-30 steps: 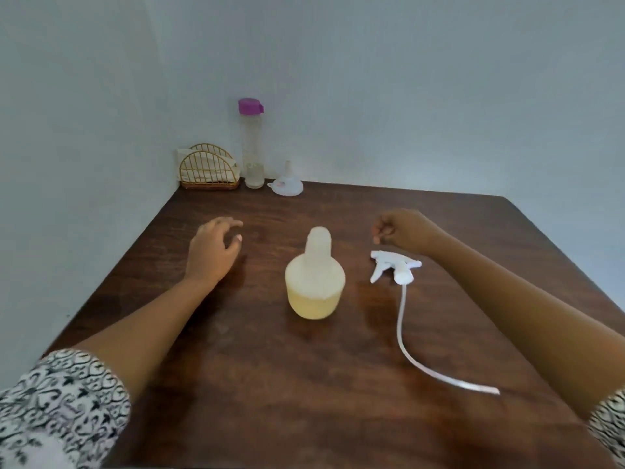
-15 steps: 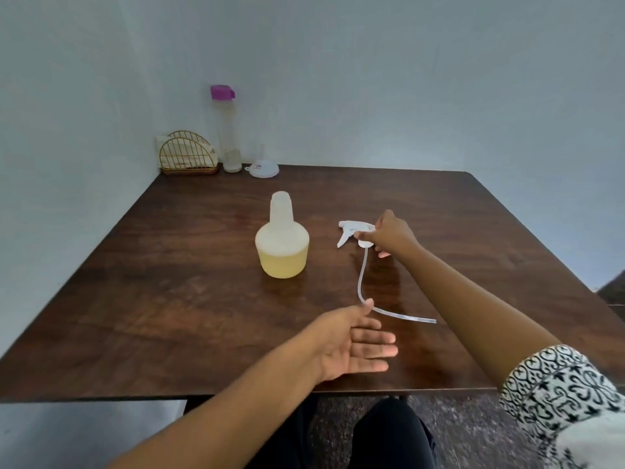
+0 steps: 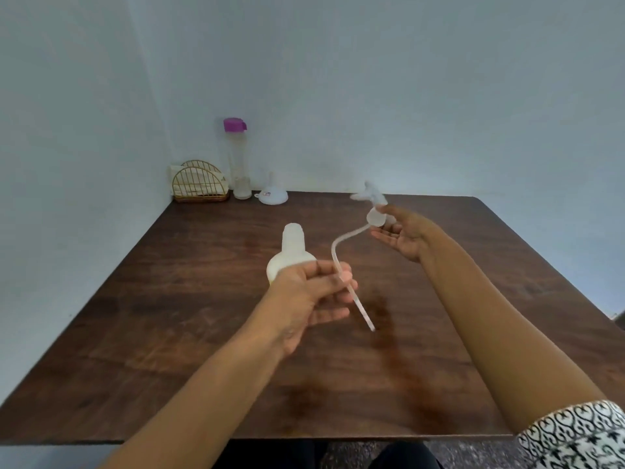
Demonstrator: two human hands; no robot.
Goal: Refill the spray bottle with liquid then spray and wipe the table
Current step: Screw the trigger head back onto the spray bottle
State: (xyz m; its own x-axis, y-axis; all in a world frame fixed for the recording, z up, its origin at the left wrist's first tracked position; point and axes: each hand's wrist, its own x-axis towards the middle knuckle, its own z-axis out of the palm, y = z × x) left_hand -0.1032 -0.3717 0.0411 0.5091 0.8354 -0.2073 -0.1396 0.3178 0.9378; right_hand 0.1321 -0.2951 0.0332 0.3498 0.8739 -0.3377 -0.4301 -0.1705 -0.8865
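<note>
The open spray bottle [image 3: 293,247], translucent with pale yellow liquid at its base, stands uncapped near the middle of the brown table [image 3: 169,333]. My right hand [image 3: 404,233] holds the white spray head [image 3: 373,206] in the air to the right of the bottle. Its long dip tube [image 3: 341,262] curves down and to the left. My left hand [image 3: 313,294] pinches the tube between thumb and fingers, just in front of the bottle and hiding part of its base. The tube's free end points down towards the table.
In the far left corner stand a gold wire napkin holder [image 3: 199,184], a tall clear bottle with a purple cap [image 3: 238,160] and a white funnel [image 3: 272,196]. Walls close the left and far sides. The table's near edge is by my knees.
My right hand has lifted the spray head off the table. My left hand has risen and taken hold of the hanging tube.
</note>
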